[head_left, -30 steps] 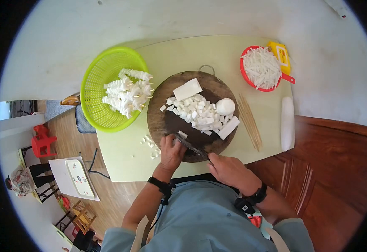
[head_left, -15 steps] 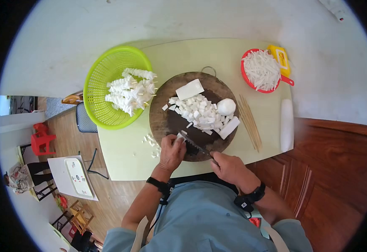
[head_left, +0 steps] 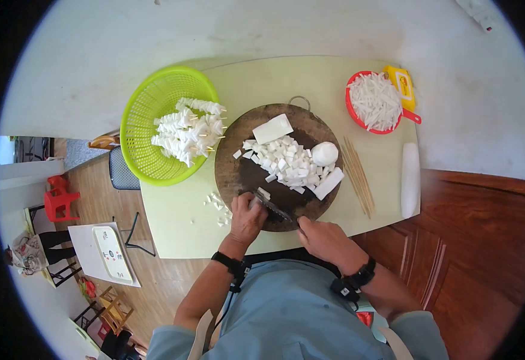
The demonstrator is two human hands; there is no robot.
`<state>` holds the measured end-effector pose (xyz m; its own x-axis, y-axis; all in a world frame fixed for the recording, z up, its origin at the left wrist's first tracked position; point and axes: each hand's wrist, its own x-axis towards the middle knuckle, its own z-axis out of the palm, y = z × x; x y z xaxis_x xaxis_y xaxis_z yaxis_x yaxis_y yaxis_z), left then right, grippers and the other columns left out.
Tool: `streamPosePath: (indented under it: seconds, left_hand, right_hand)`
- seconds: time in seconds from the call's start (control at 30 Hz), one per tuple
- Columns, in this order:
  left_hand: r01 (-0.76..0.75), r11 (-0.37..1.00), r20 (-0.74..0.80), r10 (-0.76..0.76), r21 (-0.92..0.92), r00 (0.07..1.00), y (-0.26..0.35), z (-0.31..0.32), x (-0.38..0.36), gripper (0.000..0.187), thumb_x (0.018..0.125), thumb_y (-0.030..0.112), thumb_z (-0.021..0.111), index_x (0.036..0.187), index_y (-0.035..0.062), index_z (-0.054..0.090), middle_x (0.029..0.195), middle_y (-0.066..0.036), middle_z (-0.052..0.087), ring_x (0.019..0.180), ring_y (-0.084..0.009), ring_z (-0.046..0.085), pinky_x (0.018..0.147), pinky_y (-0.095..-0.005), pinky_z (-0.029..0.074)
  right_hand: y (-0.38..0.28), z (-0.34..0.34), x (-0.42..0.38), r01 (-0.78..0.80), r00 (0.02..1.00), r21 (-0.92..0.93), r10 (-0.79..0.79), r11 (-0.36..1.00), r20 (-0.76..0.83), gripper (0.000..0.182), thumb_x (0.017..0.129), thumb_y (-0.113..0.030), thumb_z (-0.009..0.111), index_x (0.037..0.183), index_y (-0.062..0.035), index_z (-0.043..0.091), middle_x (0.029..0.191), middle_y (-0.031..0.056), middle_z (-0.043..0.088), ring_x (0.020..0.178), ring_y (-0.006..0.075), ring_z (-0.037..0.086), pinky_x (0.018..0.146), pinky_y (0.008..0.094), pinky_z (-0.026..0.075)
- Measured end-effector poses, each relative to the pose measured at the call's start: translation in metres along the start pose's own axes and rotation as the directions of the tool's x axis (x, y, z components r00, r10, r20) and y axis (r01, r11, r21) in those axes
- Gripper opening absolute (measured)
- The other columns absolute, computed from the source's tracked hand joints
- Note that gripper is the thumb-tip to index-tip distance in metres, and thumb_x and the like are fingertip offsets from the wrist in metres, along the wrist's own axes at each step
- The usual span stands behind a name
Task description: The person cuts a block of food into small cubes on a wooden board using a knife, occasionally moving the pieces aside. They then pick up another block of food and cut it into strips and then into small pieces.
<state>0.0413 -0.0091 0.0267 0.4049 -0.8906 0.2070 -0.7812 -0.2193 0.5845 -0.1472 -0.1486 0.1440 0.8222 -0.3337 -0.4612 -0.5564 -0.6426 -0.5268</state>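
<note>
Pale green table (head_left: 172, 231), lower centre: the right hand (head_left: 323, 237) clenches a dark-bladed knife (head_left: 276, 209); the left hand (head_left: 247, 219) curls beside it, hold unclear.

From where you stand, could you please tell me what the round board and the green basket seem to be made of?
Round board: probably matt wood, given its brown, mottled face. Green basket: likely smooth plastic, judging by its bright, even colour and moulded holes.

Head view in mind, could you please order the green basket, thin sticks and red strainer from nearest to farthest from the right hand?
1. Thin sticks, just right of the round board.
2. Red strainer, on the far right.
3. Green basket, left of the board.
</note>
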Motion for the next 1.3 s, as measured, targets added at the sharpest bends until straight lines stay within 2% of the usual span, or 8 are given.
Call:
streamPosePath:
  seconds: [0.13,0.2,0.43,0.53,0.83,1.1,1.23,1.3]
  left_hand:
    - [-0.016,1.000,-0.003,0.016,0.009,1.000,-0.001,0.000,-0.001,0.030,0.076,0.009,0.076,0.104,0.0083,0.065,0.111,-0.017,0.054,0.097,-0.0367,0.052,0.082,-0.0456,0.046]
    - [0.009,1.000,-0.020,-0.010,-0.023,1.000,0.002,0.002,0.001,0.031,0.079,0.008,0.075,0.108,0.0082,0.064,0.111,-0.018,0.053,0.097,-0.0368,0.052,0.082,-0.0461,0.046]
    - [0.019,0.995,-0.042,-0.023,-0.103,0.999,0.002,0.000,-0.006,0.035,0.081,0.006,0.073,0.114,0.0074,0.061,0.112,-0.018,0.052,0.097,-0.0373,0.052,0.083,-0.0467,0.045]
    - [0.029,0.994,-0.039,-0.033,-0.104,0.999,-0.003,0.002,-0.008,0.038,0.079,0.004,0.073,0.114,0.0073,0.061,0.113,-0.018,0.052,0.098,-0.0377,0.052,0.084,-0.0466,0.045]
    - [0.033,0.997,-0.009,-0.034,-0.065,0.999,-0.001,0.000,-0.007,0.033,0.075,0.006,0.073,0.107,0.0065,0.065,0.115,-0.016,0.053,0.099,-0.0373,0.051,0.085,-0.0455,0.046]
    - [-0.004,1.000,-0.023,0.003,-0.025,1.000,-0.002,0.000,-0.004,0.025,0.076,0.009,0.074,0.099,0.0055,0.065,0.112,-0.018,0.055,0.099,-0.0376,0.051,0.085,-0.0469,0.045]
    - [-0.007,1.000,-0.029,0.007,-0.026,1.000,-0.002,0.002,-0.006,0.028,0.077,0.010,0.073,0.103,0.0061,0.065,0.113,-0.018,0.054,0.100,-0.0379,0.051,0.084,-0.0461,0.045]
    - [-0.005,0.999,-0.036,0.004,-0.032,0.999,-0.001,0.001,-0.006,0.031,0.079,0.010,0.073,0.109,0.0069,0.065,0.114,-0.019,0.053,0.100,-0.0378,0.051,0.084,-0.0466,0.044]
  right_hand:
    - [0.007,0.008,0.012,0.007,0.999,0.053,-0.005,0.999,-0.046,0.022,0.097,-0.025,0.057,0.103,-0.0052,0.049,0.077,0.0177,0.066,0.070,0.0399,0.066,0.059,0.0508,0.052]
    - [0.012,0.008,0.012,0.027,0.981,0.104,-0.007,0.994,-0.196,0.022,0.096,-0.024,0.058,0.105,-0.0055,0.051,0.079,0.0172,0.066,0.071,0.0400,0.066,0.060,0.0509,0.052]
    - [0.000,0.006,-0.021,0.054,0.978,0.110,-0.031,0.992,-0.204,0.021,0.096,-0.024,0.059,0.106,-0.0067,0.051,0.082,0.0164,0.066,0.072,0.0391,0.067,0.060,0.0500,0.053]
    - [-0.004,0.006,-0.028,0.037,0.990,0.085,-0.025,0.996,-0.141,0.022,0.097,-0.025,0.058,0.105,-0.0072,0.049,0.081,0.0164,0.066,0.072,0.0385,0.067,0.059,0.0496,0.053]
    - [-0.010,-0.001,-0.027,0.034,0.996,0.022,-0.032,0.999,-0.079,0.022,0.097,-0.025,0.058,0.102,-0.0072,0.047,0.079,0.0160,0.066,0.070,0.0382,0.067,0.058,0.0491,0.053]
    - [-0.007,0.009,-0.002,-0.027,1.000,-0.029,0.028,0.999,0.009,0.023,0.099,-0.027,0.054,0.100,-0.0054,0.046,0.077,0.0188,0.066,0.069,0.0405,0.066,0.058,0.0531,0.051]
    - [0.003,0.012,0.002,-0.025,0.999,-0.016,0.024,1.000,-0.035,0.023,0.098,-0.026,0.055,0.098,-0.0056,0.046,0.078,0.0185,0.066,0.070,0.0403,0.066,0.058,0.0528,0.051]
    - [0.009,0.010,0.002,0.049,0.992,0.034,-0.045,0.998,-0.118,0.021,0.097,-0.025,0.057,0.100,-0.0062,0.048,0.079,0.0176,0.066,0.071,0.0394,0.067,0.058,0.0519,0.051]
